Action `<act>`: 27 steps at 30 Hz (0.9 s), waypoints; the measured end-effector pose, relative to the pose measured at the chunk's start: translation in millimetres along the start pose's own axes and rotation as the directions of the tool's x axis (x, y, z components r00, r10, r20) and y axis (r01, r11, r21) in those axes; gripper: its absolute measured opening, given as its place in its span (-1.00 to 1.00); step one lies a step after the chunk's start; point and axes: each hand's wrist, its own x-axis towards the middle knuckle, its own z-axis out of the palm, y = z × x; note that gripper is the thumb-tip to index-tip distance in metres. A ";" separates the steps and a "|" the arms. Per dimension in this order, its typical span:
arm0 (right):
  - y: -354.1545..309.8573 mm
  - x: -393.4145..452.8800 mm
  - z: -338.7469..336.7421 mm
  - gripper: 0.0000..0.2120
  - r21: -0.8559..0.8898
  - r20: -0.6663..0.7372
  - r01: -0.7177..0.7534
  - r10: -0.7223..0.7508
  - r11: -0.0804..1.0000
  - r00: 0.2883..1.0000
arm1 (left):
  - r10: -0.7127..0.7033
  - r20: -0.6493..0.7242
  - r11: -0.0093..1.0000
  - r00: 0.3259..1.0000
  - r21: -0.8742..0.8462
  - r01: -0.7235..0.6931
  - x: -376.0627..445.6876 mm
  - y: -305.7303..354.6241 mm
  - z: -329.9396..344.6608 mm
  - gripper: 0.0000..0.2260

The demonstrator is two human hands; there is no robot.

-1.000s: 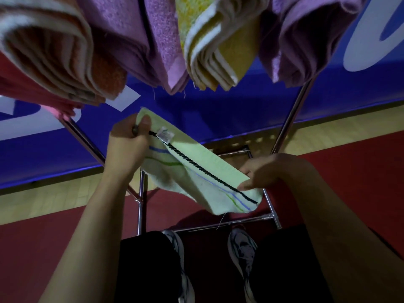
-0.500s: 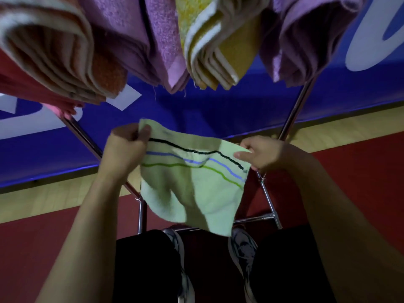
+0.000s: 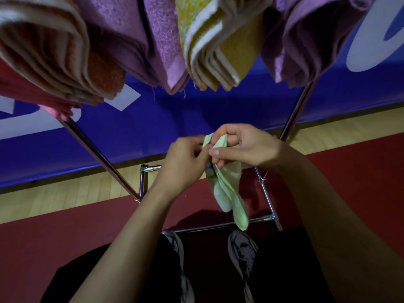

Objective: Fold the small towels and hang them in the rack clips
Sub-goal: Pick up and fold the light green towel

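Both hands, left hand (image 3: 182, 162) and right hand (image 3: 242, 147), pinched the pale green towel (image 3: 229, 193) at centre frame, folded narrow, its long axis hanging downward.

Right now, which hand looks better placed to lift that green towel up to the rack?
Probably the right hand: it pinches the folded top edge of the green towel and sits higher, nearer the hanging towels. The left hand only steadies the fold from the side.

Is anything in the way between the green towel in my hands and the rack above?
Nothing visible. The green towel hangs from both hands, left hand and right hand, with open air up to the hung towels. No free clip shows.
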 end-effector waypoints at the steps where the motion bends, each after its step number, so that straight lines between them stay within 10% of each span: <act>1: 0.4 -1.7 -2.3 -0.76 0.033 0.024 -0.002 0.001 0.999 1.000 | -0.008 0.000 0.999 1.000 -0.032 0.008 -0.5 0.6 0.1 -0.78; 14: 2.1 0.4 -12.3 -0.91 -0.084 -0.037 0.060 -0.064 0.995 0.997 | -0.097 0.244 0.870 0.965 -0.450 0.201 -3.3 10.7 -10.5 -0.71; 27: -1.2 -1.0 -13.2 -0.87 -0.175 -0.091 0.105 -0.122 0.979 0.988 | -0.020 0.088 0.912 0.996 -0.406 0.054 -3.5 11.0 -4.9 -0.76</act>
